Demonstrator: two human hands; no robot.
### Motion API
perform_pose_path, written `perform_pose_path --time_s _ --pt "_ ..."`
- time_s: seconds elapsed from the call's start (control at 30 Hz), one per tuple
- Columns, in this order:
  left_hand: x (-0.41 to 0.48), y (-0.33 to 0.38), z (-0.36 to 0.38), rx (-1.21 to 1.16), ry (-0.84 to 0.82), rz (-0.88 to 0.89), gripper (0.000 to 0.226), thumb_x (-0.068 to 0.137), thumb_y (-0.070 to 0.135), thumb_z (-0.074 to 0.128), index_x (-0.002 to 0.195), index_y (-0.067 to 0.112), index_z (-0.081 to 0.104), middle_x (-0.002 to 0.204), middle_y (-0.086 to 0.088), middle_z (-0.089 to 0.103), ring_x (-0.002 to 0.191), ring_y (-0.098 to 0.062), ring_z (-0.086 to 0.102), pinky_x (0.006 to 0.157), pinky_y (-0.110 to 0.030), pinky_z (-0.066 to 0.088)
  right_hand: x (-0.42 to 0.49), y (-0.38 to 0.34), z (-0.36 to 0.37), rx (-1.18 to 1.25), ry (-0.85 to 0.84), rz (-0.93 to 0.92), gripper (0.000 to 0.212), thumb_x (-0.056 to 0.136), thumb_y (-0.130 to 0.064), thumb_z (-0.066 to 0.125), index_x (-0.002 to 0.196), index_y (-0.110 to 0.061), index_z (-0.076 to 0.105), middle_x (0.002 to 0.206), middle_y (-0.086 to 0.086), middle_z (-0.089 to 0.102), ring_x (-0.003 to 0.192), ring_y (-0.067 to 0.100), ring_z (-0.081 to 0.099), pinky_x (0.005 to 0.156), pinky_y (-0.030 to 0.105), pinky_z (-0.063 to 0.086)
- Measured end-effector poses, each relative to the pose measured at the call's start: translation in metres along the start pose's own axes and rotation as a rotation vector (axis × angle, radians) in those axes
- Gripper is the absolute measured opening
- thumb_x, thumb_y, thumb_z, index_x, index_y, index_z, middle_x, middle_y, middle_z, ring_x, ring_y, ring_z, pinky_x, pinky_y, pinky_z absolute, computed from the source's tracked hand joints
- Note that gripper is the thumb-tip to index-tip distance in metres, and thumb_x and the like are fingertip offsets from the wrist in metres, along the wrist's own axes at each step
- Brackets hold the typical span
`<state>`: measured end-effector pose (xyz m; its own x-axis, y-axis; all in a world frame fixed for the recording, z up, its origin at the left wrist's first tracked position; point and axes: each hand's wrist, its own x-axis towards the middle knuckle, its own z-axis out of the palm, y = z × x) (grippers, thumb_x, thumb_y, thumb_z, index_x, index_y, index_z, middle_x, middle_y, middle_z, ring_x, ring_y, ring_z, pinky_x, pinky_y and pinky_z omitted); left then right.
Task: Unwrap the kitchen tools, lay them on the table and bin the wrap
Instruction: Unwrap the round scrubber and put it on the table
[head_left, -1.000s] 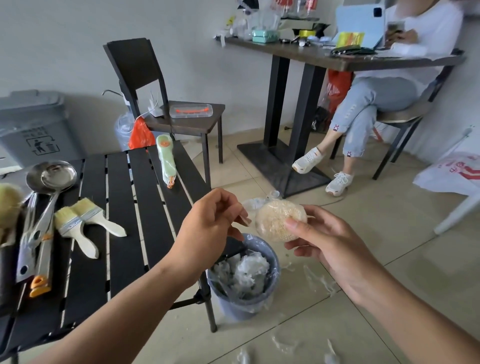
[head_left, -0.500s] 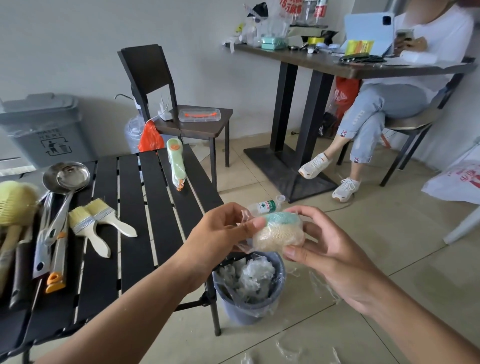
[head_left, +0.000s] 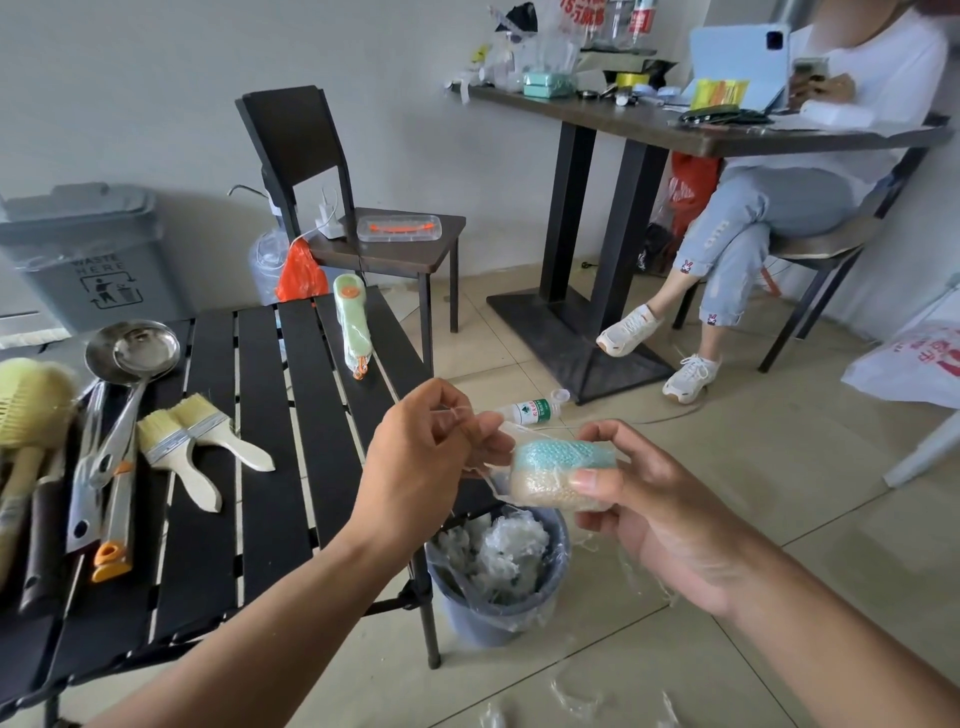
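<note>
A round sponge (head_left: 556, 475), teal on top and beige below, is held in the air in front of the person, just above a small bin (head_left: 483, 618) that stands on the floor (head_left: 779, 467) beside the table (head_left: 265, 415). The sponge is gripped by the right hand (head_left: 660, 514), with the thumb laid across its near side and the fingers curled round its far side. It is covered in clear wrap (head_left: 506, 431), and a loose flap of this film is pinched between the thumb and fingertips of the left hand (head_left: 426, 462) and drawn taut away from the sponge towards the left. The small bin is lined with a plastic bag and is filled almost to the rim with crumpled wrap (head_left: 504, 551); a few thin scraps of film (head_left: 571, 691) are scattered on the floor near it. On the black slatted table, two pastry brushes (head_left: 192, 457) are laid side by side with their handles towards the person, and a steel ladle (head_left: 130, 374) is seen just left of them among other long-handled tools. A green tool (head_left: 353, 327) is laid near the table's far right edge, well apart from the brushes. A plastic bottle (head_left: 532, 410) is lying on its side on the floor beyond the hands. A grey waste bin (head_left: 83, 254) is set against the wall behind the table.
</note>
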<state>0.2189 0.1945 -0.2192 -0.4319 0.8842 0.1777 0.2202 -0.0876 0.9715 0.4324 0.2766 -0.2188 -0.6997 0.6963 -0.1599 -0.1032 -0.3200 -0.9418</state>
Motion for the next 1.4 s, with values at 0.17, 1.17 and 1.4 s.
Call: perform_pose_path --time_s 0.17,1.17,1.4 --pt "-0.002 0.004 0.0 -0.169 -0.143 0.067 0.029 0.101 0.025 0.066 0.095 0.002 0.048 0.104 -0.008 0.083 0.097 -0.024 0.08 0.079 -0.033 0.064 0.004 0.0 0.0 0.077 0.043 -0.023 0.061 0.062 -0.019 0.086 0.119 -0.017 0.065 0.108 0.008 0.071 0.086 0.016 0.064 0.07 0.026 0.053" --pt "-0.005 0.015 -0.009 -0.024 -0.5 0.045 0.025 0.081 0.031 0.089 0.104 0.022 0.083 0.081 0.003 0.066 0.077 -0.018 0.064 0.076 -0.031 0.056 -0.012 -0.009 0.012 -0.163 -0.17 0.051 0.06 0.066 -0.02 0.098 0.118 -0.022 0.07 0.111 0.005 0.072 0.104 0.02 0.07 0.086 0.028 0.058" --pt "-0.016 0.021 -0.005 0.469 -0.145 0.577 0.018 0.096 0.029 0.069 0.098 0.013 0.078 0.1 0.008 0.059 0.088 -0.012 0.065 0.075 -0.021 0.055 -0.014 -0.013 0.021 -0.203 -0.142 0.054 0.037 0.068 -0.038 0.092 0.1 -0.035 0.074 0.097 -0.001 0.072 0.088 0.012 0.068 0.067 0.022 0.052"
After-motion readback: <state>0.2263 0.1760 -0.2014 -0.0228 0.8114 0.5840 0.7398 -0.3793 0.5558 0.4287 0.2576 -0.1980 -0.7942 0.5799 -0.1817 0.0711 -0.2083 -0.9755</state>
